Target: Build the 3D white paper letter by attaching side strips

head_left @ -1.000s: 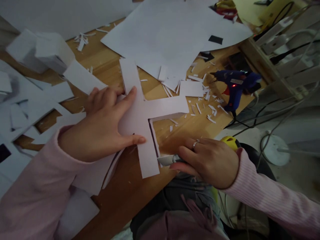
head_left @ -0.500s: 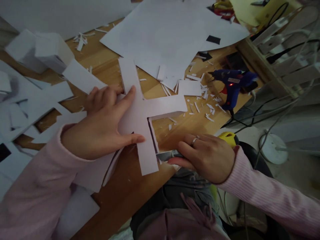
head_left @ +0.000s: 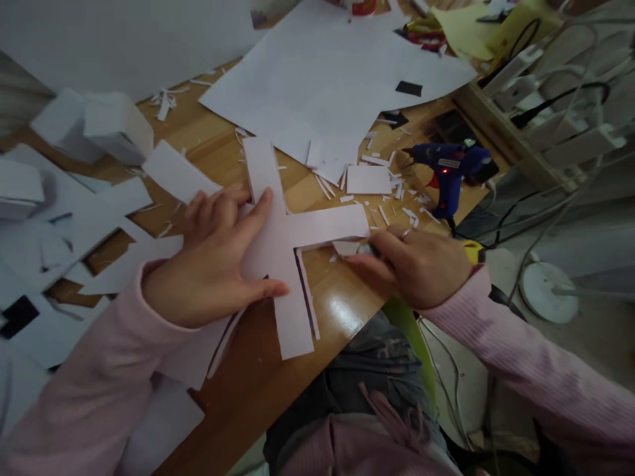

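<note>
At the left end of the worktop [head_left: 248, 403], two white boxes [head_left: 119, 129] stand toward the far edge, with cut white sheets [head_left: 106, 215] spread on the near side of them. My left hand [head_left: 218, 251] lies flat, fingers and thumb spread wide, pressing on the cross-shaped white card [head_left: 292, 254] without closing round it. The card sits mid-worktop, its lower arm reaching close to the near edge; a narrow white strip [head_left: 310, 304] runs beside that arm. Behind it, a large white sheet [head_left: 307, 73] stretches toward the far edge. A small rectangular card [head_left: 370, 180] lies among trimmings just past the cross's right arm. In my right hand [head_left: 421, 261] I grip a knife [head_left: 347, 249] tightly, its blade right by that arm's lower side; I cannot tell whether it touches. Farthest right, near the worktop's edge, is the blue glue gun [head_left: 449, 168], its red light glowing.
</note>
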